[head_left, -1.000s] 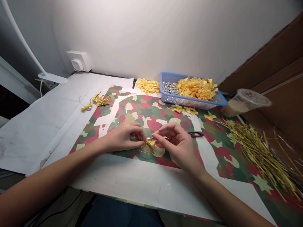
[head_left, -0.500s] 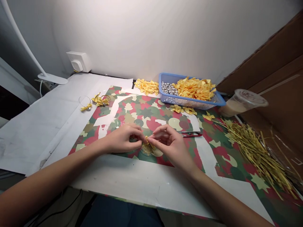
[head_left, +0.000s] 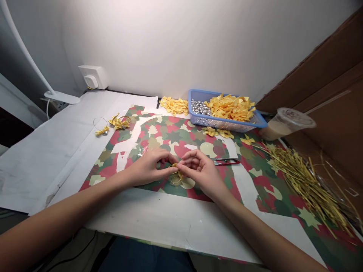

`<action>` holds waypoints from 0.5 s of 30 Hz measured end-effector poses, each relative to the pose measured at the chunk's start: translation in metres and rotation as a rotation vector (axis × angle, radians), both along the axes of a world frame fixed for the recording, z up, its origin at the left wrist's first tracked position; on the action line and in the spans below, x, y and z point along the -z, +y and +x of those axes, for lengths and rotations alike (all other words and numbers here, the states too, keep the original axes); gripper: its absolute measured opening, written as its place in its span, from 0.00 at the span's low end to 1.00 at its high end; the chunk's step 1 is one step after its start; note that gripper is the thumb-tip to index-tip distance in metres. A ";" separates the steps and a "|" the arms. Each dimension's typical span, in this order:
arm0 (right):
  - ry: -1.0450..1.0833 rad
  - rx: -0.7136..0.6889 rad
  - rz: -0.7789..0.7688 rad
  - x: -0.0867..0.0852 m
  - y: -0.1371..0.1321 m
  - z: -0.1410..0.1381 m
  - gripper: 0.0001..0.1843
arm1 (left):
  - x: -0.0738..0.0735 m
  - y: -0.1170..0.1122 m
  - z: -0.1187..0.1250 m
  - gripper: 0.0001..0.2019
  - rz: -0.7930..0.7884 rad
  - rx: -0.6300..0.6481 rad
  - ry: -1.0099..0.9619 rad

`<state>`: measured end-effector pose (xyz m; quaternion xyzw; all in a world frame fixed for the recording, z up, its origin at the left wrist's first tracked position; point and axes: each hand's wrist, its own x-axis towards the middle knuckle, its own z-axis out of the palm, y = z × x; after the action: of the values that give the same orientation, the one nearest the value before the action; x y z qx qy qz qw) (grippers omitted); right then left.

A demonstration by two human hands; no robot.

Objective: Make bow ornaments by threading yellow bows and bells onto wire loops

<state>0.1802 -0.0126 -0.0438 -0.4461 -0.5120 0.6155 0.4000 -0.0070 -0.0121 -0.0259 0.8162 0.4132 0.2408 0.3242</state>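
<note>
My left hand (head_left: 149, 169) and my right hand (head_left: 200, 173) meet over the camouflage-patterned mat (head_left: 170, 136), their fingertips pinching a small yellow ribbon bow (head_left: 174, 165). A thin gold wire ring (head_left: 176, 179) hangs below the bow, and my fingers hide part of it. Red-handled thread snips (head_left: 227, 162) lie just right of my right hand. Farther left, two similar bows on wire rings (head_left: 102, 130) rest near the mat's edge.
A blue plastic basket (head_left: 193, 94) holds silver beads (head_left: 200, 107) and yellow bows (head_left: 231, 107). More bows (head_left: 173, 105) lie left of it. Gold straw strands (head_left: 306, 185) spread at right, beside a lidded plastic cup (head_left: 286, 122) of milky drink.
My hands have drawn closer together, and the bow now sits between their fingertips. The snips show more fully beside my right hand. The whole view has shifted slightly.
</note>
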 end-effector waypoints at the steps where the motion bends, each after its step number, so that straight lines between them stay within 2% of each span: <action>1: 0.000 0.003 0.000 0.000 0.000 0.000 0.23 | 0.001 0.000 0.000 0.07 -0.009 -0.003 0.000; 15: -0.029 -0.026 0.043 0.001 -0.002 -0.002 0.22 | -0.001 -0.004 0.004 0.04 -0.177 -0.105 -0.114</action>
<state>0.1778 -0.0144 -0.0450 -0.4398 -0.5366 0.6028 0.3940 -0.0035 -0.0163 -0.0253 0.7466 0.4561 0.2661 0.4047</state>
